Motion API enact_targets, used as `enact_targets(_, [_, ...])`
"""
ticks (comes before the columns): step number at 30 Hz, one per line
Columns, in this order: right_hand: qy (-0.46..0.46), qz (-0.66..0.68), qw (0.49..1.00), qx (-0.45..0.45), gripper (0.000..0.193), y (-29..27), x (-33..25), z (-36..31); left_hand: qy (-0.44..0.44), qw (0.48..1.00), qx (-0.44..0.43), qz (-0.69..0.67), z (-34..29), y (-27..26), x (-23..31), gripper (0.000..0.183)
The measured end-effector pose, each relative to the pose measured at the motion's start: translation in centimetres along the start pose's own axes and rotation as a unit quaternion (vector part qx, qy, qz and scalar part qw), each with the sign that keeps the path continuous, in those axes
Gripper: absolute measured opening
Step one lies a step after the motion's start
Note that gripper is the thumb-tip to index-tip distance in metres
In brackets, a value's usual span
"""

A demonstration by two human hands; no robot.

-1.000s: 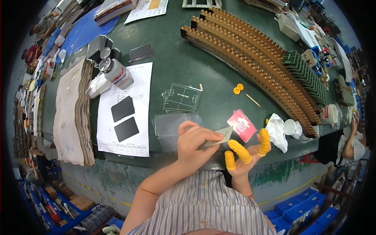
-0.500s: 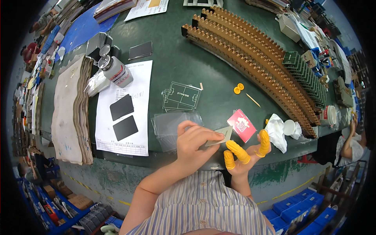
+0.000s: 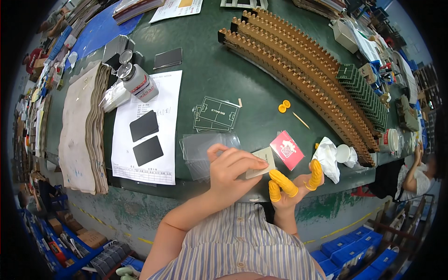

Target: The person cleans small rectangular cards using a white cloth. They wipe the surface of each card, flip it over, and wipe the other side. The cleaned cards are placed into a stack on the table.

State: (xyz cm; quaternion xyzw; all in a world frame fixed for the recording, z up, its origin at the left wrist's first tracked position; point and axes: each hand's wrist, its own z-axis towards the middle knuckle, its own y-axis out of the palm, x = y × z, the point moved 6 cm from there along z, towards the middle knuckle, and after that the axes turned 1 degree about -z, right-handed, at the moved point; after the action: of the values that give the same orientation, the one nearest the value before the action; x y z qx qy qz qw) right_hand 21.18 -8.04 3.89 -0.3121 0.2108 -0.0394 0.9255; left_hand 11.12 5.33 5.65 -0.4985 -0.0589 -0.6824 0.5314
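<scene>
My left hand (image 3: 233, 173) pinches a small beige card (image 3: 262, 161) between thumb and fingers, tilted above the table's near edge. Close by on its right is my right hand (image 3: 291, 190), palm up, with yellow finger cots on the thumb and two fingers. Its thumb stands apart from the fingers, and no object shows between them. Just beyond the hands lies a pink card (image 3: 286, 150) with a white printed pattern. Clear plastic sheets (image 3: 205, 151) rest beside my left hand, and green cards with a white pitch drawing (image 3: 217, 113) lie farther back.
Long wooden slotted racks (image 3: 289, 60) curve along the right, one holding a row of green cards (image 3: 366, 95). A white pump bottle (image 3: 140, 84), a printed sheet (image 3: 163, 126) with black cards (image 3: 148, 150) and stacked cloths (image 3: 81, 135) occupy the left. Crumpled tissue (image 3: 326, 158) lies right.
The beige card has turned in my left hand, and more of its face now shows. My right hand has barely shifted.
</scene>
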Motion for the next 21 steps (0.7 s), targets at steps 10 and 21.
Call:
enact_targets(10, [0.097, 0.19, 0.975, 0.066, 0.04, 0.2, 1.7, -0.4, -0.028, 0.999, -0.025, -0.034, 0.0, 0.1, -0.3, 0.023])
enact_targets(21, [0.096, 0.251, 0.961, 0.066, 0.07, 0.0, 2.3, 0.3, -0.109, 0.978, -0.06, -0.169, -0.1, 0.8, -1.3, 0.027])
